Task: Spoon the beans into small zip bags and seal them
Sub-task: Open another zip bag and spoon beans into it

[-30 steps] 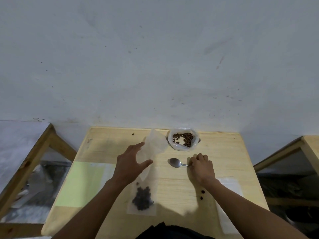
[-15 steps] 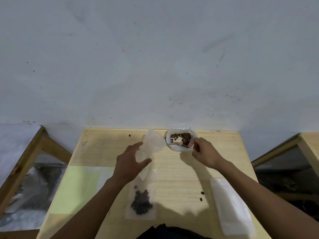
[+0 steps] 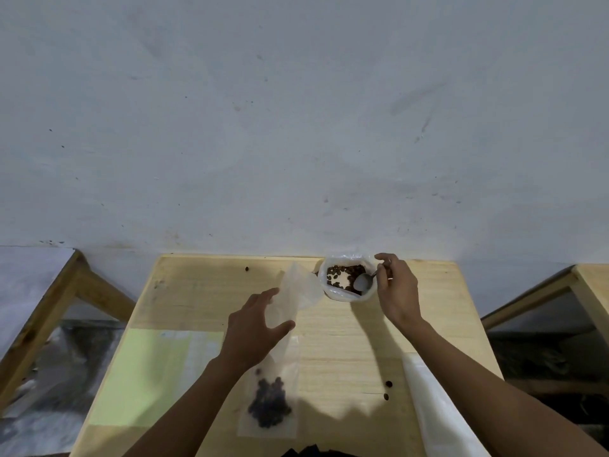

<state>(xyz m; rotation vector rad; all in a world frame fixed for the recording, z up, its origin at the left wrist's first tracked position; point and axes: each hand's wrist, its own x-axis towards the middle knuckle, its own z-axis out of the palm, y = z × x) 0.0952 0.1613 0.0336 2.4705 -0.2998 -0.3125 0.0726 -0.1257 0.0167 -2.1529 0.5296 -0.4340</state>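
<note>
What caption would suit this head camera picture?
Right hand dips a spoon into the bean container while left hand holds an empty zip bag.

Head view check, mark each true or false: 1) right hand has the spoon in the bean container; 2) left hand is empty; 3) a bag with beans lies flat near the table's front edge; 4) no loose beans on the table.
1) True: the right hand holds the spoon, its bowl inside the bean container.
2) False: the left hand holds an empty zip bag.
3) True: the filled bag lies flat there.
4) False: loose beans lie on the table.
</note>
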